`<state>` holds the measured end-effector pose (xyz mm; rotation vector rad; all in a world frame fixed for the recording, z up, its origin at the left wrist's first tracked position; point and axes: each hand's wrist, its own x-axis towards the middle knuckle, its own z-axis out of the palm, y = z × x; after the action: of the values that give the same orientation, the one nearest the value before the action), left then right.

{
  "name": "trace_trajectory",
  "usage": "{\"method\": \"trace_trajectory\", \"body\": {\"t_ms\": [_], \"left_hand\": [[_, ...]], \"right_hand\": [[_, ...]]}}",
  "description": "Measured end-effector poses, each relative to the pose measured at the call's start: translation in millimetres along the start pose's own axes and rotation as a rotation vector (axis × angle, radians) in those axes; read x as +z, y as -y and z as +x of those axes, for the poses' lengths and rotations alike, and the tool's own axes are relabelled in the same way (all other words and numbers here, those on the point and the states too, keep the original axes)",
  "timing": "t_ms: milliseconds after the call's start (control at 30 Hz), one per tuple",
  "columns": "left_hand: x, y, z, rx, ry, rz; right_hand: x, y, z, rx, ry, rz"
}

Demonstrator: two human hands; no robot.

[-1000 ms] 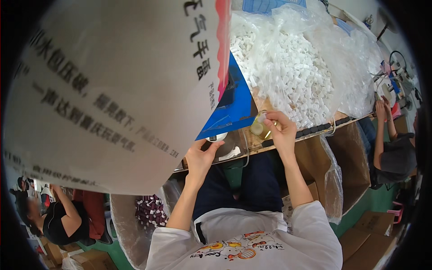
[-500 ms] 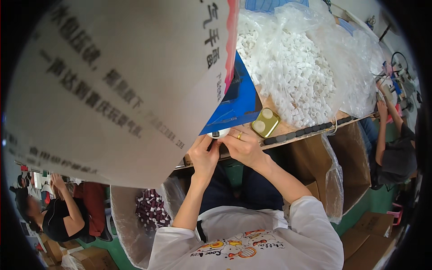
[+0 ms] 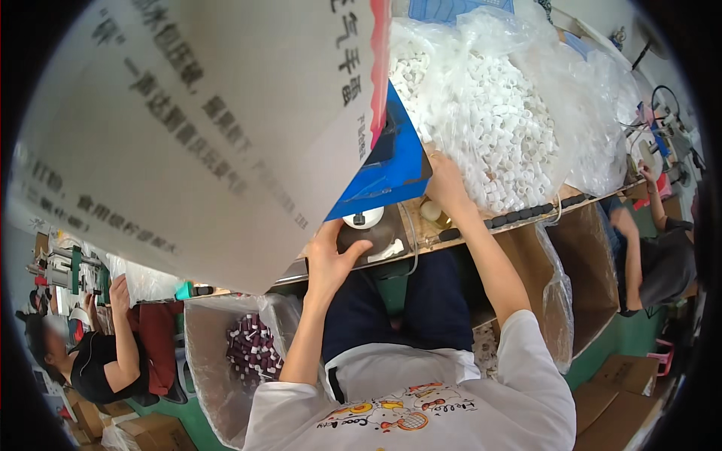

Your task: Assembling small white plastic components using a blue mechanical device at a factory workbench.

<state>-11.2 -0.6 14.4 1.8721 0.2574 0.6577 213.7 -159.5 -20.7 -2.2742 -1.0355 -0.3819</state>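
Head view: left hand [image 3: 331, 259] open, touching round fixture [image 3: 366, 233]; right hand [image 3: 445, 183] grip unclear.

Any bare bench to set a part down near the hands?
Hardly. The left hand is at the round fixture, the right hand beside the cap bag. Only a thin bench strip between them shows bare; the sheet hides the rest.
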Motion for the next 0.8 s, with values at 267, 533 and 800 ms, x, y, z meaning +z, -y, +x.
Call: {"method": "trace_trajectory", "body": {"t_ms": [267,533,800], "left_hand": [[0.4,-3.5,0.0,0.058,-0.005,0.245],[-24.4,-12.1,-5.6,-0.204,-0.188,-0.090],[-182.3,-24.0,-108.0,-0.674,0.062,1.152]], "right_hand": [[-41.4,21.6,-12.2,0.292,-0.085,0.588],[-30.8,100.2,-45.8,0.408,0.087,1.111],[-18.5,126.3,-37.6,-0.094,0.103,0.436]]}}
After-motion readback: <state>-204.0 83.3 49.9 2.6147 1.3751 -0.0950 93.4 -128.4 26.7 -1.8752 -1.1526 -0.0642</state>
